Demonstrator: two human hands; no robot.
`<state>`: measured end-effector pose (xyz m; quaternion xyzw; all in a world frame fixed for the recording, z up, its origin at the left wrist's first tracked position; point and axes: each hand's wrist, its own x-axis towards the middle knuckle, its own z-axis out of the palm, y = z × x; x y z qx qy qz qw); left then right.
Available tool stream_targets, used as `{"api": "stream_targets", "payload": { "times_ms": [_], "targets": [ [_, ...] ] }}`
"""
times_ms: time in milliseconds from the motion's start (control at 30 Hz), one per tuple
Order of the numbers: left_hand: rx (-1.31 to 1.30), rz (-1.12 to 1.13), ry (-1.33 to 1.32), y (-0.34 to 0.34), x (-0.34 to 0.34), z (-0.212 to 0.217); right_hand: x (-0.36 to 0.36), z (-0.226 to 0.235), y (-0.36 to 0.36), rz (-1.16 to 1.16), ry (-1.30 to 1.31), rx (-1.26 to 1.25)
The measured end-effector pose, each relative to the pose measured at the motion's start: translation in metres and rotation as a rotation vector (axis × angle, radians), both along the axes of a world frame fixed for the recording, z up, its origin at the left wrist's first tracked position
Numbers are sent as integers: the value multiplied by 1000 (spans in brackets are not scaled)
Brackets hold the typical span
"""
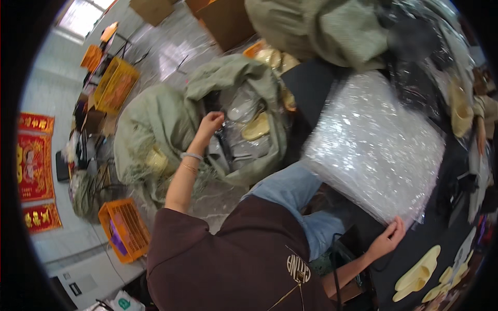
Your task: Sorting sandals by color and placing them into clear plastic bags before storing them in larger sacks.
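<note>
- A person in a dark brown shirt and light blue jeans is sitting and looking down, with both bare arms reaching out from the body.
- The left hand [210, 124] is stretching down to the left into the open mouth of a large pale green sack [171, 111] lying on the floor. The fingers are curling around the edge of clear plastic wrapping [236, 122] inside the sack, gripping it.
- A yellow insole [257, 127] is lying inside the sack, just beside that hand, among more clear plastic.
- The left wrist is wearing a pale bracelet [191, 155].
- The right hand [390, 237] is resting on the lower edge of a big stack of shiny clear plastic bags [373, 145], with the fingertips pinching its corner. The stack is lying on a black table [415, 259] to the person's right.
- More yellow insoles [417, 274] are lying on the table near the right hand.
- An orange plastic crate [124, 228] is standing on the floor to the left, and a yellow crate [115, 85] is sitting farther away.
- A second pale green sack [321, 31] is sitting beyond the table.
</note>
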<state>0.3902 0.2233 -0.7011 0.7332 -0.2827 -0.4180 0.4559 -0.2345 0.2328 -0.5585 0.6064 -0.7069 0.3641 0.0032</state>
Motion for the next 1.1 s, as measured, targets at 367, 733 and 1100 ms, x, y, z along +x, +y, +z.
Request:
{"api": "stream_targets", "payload": {
  "times_ms": [367, 733, 1100],
  "targets": [
    [215, 428, -39, 10, -42, -244, 6, -4, -2, -92, 237, 58],
    [59, 704, 891, -75, 9, -260, 11, -1, -1, -150, 336, 91],
    [196, 601, 693, -70, 46, -184, 16, -5, -7, -129, 271, 73]
  ]
}}
